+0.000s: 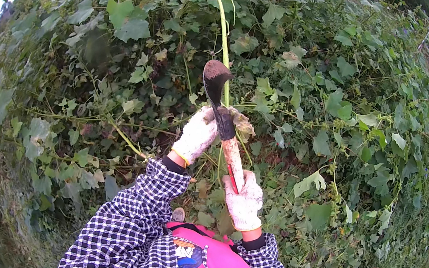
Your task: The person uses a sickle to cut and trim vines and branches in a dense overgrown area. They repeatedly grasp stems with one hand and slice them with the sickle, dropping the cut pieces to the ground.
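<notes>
My right hand [244, 202], in a soiled white knit glove, grips the wooden handle [234, 157] of a short hand tool, and a bit of red shows along the grip. Its dark, curved metal blade [215, 78] points up and away, with brown soil on its face. Behind the tool's black socket [224, 123] is my left hand [197, 133], gloved alike, its fingers partly hidden. It is closed around a long, pale green vine stem [223, 32] that rises past the blade to a cut-looking end. A withered leaf [243, 123] hangs beside the left fingers.
Dense lobed-leaf vines [131, 20] cover the bank ahead and both sides. A stray stem [127, 141] runs to my left sleeve. Low trampled growth [202, 201] lies below my hands, where a shoe tip [178, 214] shows.
</notes>
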`<state>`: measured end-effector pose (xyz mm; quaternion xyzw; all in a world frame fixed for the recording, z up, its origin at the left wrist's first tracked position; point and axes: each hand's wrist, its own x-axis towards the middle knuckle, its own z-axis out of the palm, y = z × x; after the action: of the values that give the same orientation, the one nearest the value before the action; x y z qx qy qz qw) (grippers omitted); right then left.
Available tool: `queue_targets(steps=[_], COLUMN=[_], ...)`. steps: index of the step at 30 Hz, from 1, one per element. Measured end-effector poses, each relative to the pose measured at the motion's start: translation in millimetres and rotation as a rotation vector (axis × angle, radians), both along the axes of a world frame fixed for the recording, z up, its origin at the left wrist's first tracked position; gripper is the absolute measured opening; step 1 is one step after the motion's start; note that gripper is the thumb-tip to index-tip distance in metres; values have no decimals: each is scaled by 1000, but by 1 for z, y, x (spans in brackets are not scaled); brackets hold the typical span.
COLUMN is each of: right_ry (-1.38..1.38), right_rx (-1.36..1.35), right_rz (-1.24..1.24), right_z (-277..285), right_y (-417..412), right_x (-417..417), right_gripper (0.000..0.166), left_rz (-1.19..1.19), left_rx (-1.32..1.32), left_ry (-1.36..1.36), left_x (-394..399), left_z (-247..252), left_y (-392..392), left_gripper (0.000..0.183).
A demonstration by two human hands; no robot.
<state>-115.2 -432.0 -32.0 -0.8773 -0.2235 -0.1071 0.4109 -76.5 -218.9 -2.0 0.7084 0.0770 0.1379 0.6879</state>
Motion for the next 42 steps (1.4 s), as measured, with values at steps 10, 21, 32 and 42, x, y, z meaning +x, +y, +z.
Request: queue_targets(steps=[10,21,32,42], right_ry=[-3,390,956,342], right_rx=[141,723,-445,561], right_rz=[33,82,-101,136], right_z=[12,121,-160,77], right_y=[2,-26,-142,-10], right_x=[-5,15,-46,11], right_gripper=[37,13,50,15], left_rz=[145,455,135,2], left_rx=[-851,-812,-614,-697], left_ry=[-285,-616,-995,-864], left_x=[-10,-13,-39,-27], left_z=[28,66,107,58], left_y=[-5,21,55,19], left_gripper=[21,41,44,42])
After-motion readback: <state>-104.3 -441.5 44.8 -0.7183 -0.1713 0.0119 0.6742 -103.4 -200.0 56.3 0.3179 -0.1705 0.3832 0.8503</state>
